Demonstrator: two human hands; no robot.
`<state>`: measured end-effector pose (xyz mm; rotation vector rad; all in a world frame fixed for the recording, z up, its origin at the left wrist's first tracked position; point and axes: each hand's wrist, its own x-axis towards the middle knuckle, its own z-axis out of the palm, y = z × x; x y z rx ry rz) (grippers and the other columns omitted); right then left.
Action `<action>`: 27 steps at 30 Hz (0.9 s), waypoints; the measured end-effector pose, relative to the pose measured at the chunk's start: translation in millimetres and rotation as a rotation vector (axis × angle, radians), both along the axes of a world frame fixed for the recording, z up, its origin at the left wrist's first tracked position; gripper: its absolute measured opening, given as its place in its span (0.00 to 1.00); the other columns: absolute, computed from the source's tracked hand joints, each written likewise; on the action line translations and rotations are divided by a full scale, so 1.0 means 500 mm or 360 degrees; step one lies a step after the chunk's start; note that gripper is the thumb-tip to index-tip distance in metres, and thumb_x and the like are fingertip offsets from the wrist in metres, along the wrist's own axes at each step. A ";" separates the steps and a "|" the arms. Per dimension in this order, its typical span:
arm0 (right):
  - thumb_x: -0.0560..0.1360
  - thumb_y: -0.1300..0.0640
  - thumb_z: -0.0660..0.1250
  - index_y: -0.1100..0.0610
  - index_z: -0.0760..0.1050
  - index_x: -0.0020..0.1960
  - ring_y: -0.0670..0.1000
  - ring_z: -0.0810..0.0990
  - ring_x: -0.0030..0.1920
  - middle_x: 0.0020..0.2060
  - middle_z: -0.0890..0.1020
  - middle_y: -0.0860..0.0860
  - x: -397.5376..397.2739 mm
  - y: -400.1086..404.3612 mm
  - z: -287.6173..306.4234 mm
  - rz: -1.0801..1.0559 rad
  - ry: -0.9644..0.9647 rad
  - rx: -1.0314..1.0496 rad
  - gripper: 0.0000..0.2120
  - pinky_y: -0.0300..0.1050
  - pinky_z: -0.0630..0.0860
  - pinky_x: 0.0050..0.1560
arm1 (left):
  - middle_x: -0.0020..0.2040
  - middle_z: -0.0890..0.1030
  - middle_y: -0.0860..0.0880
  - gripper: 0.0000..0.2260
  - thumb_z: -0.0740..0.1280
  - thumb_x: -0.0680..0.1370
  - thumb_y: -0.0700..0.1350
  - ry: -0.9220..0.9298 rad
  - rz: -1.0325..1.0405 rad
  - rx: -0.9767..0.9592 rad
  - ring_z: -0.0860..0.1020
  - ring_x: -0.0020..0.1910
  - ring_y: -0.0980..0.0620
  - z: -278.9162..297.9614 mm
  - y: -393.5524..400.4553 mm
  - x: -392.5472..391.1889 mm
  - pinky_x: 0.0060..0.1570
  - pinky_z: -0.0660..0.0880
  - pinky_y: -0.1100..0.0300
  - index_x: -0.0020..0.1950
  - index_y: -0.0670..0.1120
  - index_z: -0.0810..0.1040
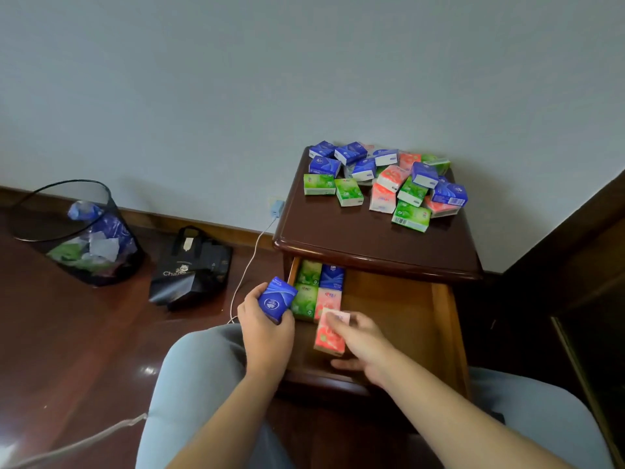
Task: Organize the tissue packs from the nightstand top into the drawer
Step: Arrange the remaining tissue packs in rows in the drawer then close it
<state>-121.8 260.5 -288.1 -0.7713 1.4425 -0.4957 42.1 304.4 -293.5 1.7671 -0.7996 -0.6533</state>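
Observation:
Several blue, green and pink tissue packs lie in a loose pile on the dark wooden nightstand top. Below it the drawer stands pulled out. Along its left side sit two green packs, a blue one and a pink one. My left hand grips a blue tissue pack just left of the drawer. My right hand holds a pink tissue pack inside the drawer, in front of the pink one in the row.
A black mesh wastebasket with wrappers stands on the floor at left. A black shopping bag lies beside it. A charger is plugged into the wall, its white cable trailing down. My knees flank the drawer. Dark furniture stands at right.

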 end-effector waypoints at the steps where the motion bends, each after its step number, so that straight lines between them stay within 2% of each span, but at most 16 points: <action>1: 0.78 0.49 0.75 0.52 0.77 0.58 0.51 0.87 0.44 0.50 0.87 0.52 0.015 0.004 -0.006 0.0030 0.0043 0.0021 0.13 0.48 0.84 0.35 | 0.65 0.72 0.49 0.27 0.74 0.75 0.36 0.0002 0.0036 -0.0007 0.75 0.57 0.58 -0.003 0.000 0.001 0.48 0.71 0.73 0.70 0.52 0.70; 3: 0.78 0.53 0.76 0.56 0.78 0.59 0.53 0.87 0.46 0.51 0.87 0.54 0.042 0.009 -0.018 0.0046 0.0080 0.0060 0.13 0.50 0.84 0.41 | 0.66 0.72 0.48 0.28 0.74 0.76 0.37 0.0001 0.0096 -0.0022 0.75 0.58 0.55 -0.008 -0.002 0.001 0.47 0.71 0.77 0.73 0.50 0.70; 6: 0.73 0.66 0.78 0.61 0.83 0.58 0.58 0.88 0.51 0.50 0.88 0.58 0.072 0.016 -0.030 0.0038 0.0083 0.0112 0.14 0.57 0.83 0.58 | 0.66 0.71 0.48 0.29 0.74 0.76 0.37 0.0006 0.0139 -0.0061 0.72 0.59 0.58 -0.012 -0.002 0.002 0.49 0.68 0.82 0.75 0.48 0.69; 8: 0.72 0.69 0.78 0.61 0.84 0.55 0.56 0.88 0.48 0.47 0.88 0.56 0.084 0.018 -0.037 0.0050 0.0104 0.0108 0.13 0.53 0.84 0.55 | 0.66 0.71 0.48 0.29 0.74 0.76 0.36 -0.0001 0.0148 -0.0078 0.70 0.58 0.62 -0.014 -0.001 0.003 0.50 0.66 0.83 0.75 0.47 0.69; 10: 0.71 0.66 0.80 0.60 0.83 0.54 0.53 0.87 0.44 0.45 0.88 0.55 0.097 0.018 -0.043 0.0054 0.0150 0.0092 0.13 0.50 0.83 0.49 | 0.66 0.71 0.49 0.29 0.74 0.76 0.36 0.0010 0.0149 -0.0083 0.71 0.59 0.61 -0.015 0.000 0.003 0.49 0.67 0.83 0.75 0.48 0.69; 13: 0.67 0.60 0.84 0.58 0.83 0.54 0.54 0.87 0.49 0.48 0.88 0.55 0.111 0.011 -0.051 0.0004 0.0258 0.0077 0.18 0.52 0.83 0.49 | 0.66 0.70 0.50 0.29 0.74 0.76 0.37 0.0031 0.0152 -0.0109 0.73 0.61 0.56 -0.018 0.000 0.005 0.50 0.69 0.81 0.75 0.49 0.69; 16: 0.68 0.59 0.84 0.58 0.84 0.55 0.55 0.87 0.49 0.49 0.88 0.55 0.121 0.008 -0.062 -0.0034 0.0282 0.0079 0.18 0.51 0.83 0.48 | 0.66 0.70 0.50 0.29 0.74 0.76 0.37 0.0081 0.0157 -0.0125 0.75 0.61 0.54 -0.019 0.000 0.006 0.49 0.72 0.79 0.74 0.51 0.69; 19: 0.68 0.62 0.84 0.59 0.83 0.53 0.59 0.88 0.49 0.50 0.88 0.58 0.129 0.006 -0.070 -0.0126 0.0215 0.0117 0.16 0.59 0.85 0.53 | 0.65 0.70 0.51 0.29 0.75 0.76 0.38 0.0077 0.0138 -0.0138 0.75 0.61 0.54 -0.019 -0.002 0.005 0.49 0.76 0.73 0.74 0.52 0.68; 27: 0.66 0.60 0.85 0.58 0.79 0.52 0.62 0.87 0.50 0.49 0.86 0.58 0.132 0.002 -0.076 -0.0226 0.0237 0.0138 0.20 0.63 0.85 0.53 | 0.64 0.70 0.53 0.30 0.75 0.76 0.37 0.0076 0.0097 -0.0178 0.75 0.61 0.55 -0.023 0.000 0.006 0.50 0.72 0.78 0.74 0.51 0.69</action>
